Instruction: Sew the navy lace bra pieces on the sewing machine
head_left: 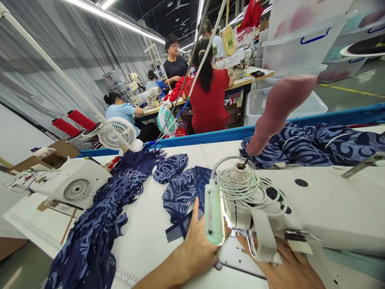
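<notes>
My left hand (197,245) rests beside the sewing machine's head (240,212), thumb stretched up and apart. Its other fingers pass behind the pale green cover (214,216) and are mostly hidden. By the thumb lies a navy patterned fabric piece (179,192) with sheer dark edging that runs towards this hand; I cannot tell whether the fingers pinch it. My right hand (288,267) lies low on the other side of the machine head, fingers stretched forward towards the metal plate (234,255), partly covered by the presser parts. No fabric shows in it.
A long heap of navy cut pieces (102,216) spreads at left beside another machine (69,180). More patterned fabric (315,140) lies behind my machine. A pink-wrapped rod (279,108) sticks up from it. A small fan (118,134) and several co-workers are beyond.
</notes>
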Demonstrator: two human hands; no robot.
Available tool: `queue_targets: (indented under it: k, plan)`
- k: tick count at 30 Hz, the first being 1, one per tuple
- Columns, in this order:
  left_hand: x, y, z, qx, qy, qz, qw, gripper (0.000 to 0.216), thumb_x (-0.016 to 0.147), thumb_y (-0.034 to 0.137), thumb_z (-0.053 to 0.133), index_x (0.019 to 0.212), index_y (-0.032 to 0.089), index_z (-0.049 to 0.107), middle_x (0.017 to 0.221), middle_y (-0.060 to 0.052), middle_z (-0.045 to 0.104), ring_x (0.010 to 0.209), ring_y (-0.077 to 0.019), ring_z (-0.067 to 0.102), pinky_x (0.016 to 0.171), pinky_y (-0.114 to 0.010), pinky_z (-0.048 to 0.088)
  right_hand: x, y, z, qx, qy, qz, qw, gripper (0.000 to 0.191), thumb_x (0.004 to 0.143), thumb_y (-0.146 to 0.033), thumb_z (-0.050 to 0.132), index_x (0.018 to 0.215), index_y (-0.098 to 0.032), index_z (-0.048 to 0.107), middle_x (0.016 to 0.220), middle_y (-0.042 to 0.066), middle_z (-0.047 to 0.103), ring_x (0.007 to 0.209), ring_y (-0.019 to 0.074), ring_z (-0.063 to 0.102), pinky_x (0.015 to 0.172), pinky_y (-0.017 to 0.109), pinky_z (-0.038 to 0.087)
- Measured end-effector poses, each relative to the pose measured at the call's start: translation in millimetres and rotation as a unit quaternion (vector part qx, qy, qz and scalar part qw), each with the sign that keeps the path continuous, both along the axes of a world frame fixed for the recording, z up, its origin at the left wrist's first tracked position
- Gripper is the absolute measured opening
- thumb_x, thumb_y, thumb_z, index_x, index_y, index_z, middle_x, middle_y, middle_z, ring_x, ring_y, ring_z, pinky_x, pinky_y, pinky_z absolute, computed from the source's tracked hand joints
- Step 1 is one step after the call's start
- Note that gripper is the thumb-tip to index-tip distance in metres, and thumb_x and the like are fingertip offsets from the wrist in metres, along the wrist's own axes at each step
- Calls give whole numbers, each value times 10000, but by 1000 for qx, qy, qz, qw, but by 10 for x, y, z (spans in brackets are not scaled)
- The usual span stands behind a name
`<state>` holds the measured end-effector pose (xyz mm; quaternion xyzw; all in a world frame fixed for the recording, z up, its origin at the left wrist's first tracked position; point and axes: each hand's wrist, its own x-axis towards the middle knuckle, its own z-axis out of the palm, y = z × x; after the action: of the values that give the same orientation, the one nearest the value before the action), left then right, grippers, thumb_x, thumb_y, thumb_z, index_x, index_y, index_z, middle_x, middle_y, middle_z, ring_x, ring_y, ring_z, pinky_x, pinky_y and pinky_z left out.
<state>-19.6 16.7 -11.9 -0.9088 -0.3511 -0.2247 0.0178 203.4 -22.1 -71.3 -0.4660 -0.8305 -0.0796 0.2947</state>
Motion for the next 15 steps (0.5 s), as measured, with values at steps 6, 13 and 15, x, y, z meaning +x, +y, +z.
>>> queue_targets:
  k: [6, 13, 15]
  plan:
    - [12, 91, -46, 1, -59, 1, 998, 258, 736, 14, 468, 869, 188, 604, 942, -69, 674, 948, -233, 619, 1072, -666, 389, -37, 9, 80, -8, 77, -7, 997, 547, 701, -39, 496, 1145, -302, 676, 934, 50, 634, 1004, 273, 569, 895, 447, 435]
    - [-6, 119, -178, 3, -33, 69, 997, 281, 808, 34, 491, 1013, 194, 599, 1041, -73, 642, 1046, -235, 581, 1062, -513, 464, -4, -4, 90, 17, 70, 13, 997, 419, 804, 7, 423, 1028, -192, 716, 948, 70, 644, 953, 265, 579, 990, 488, 409]
    - [-41, 106, -146, -5, -22, 72, 997, 276, 834, 52, 507, 1044, 203, 603, 1067, -60, 655, 1086, -235, 576, 1081, -504, 447, 10, -23, 86, 15, 34, 21, 999, 429, 819, 25, 397, 1053, -165, 702, 1072, 83, 655, 1022, 287, 578, 1010, 506, 397]
